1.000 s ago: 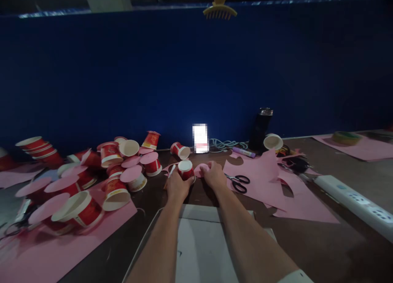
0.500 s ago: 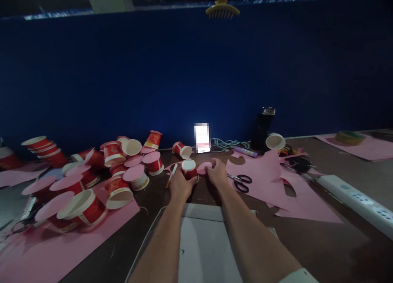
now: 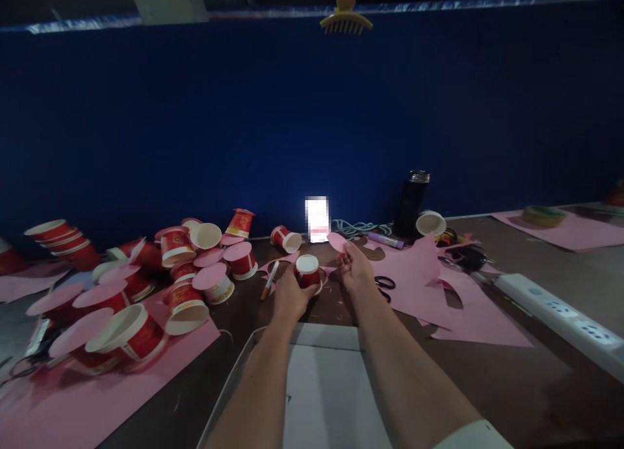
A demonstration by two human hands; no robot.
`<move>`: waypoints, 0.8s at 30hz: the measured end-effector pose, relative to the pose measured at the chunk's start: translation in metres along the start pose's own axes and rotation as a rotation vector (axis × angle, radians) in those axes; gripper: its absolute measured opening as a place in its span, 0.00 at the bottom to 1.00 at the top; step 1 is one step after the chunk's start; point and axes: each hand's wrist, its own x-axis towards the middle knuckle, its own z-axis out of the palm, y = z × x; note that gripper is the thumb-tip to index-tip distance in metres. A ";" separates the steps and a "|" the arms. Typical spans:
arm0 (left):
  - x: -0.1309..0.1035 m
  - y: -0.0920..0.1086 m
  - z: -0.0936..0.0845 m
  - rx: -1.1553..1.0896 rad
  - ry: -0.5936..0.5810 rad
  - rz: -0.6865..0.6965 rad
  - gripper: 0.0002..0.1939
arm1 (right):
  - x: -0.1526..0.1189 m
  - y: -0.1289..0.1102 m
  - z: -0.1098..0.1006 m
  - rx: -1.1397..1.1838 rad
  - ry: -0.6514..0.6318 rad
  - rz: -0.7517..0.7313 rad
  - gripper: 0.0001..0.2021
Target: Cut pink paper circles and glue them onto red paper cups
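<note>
An upside-down red paper cup, its white base facing up, is gripped by my left hand at the middle of the table. To its right my right hand pinches a pink paper disc raised above the table. Just left of my left hand lies a white and orange pen. Black-handled scissors, partly hidden by my right hand, rest by cut pink paper.
Several red cups with pink discs crowd the left side. A white box lies under my forearms. Behind stand a lit phone and a black bottle. At right is a white power strip.
My right hand has lifted the pink disc off the table and turned it up. My left hand stays on the cup. The view has shifted slightly.
</note>
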 end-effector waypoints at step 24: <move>0.007 0.008 -0.010 -1.000 -0.137 -0.357 0.22 | -0.004 -0.005 -0.002 0.237 0.011 0.188 0.05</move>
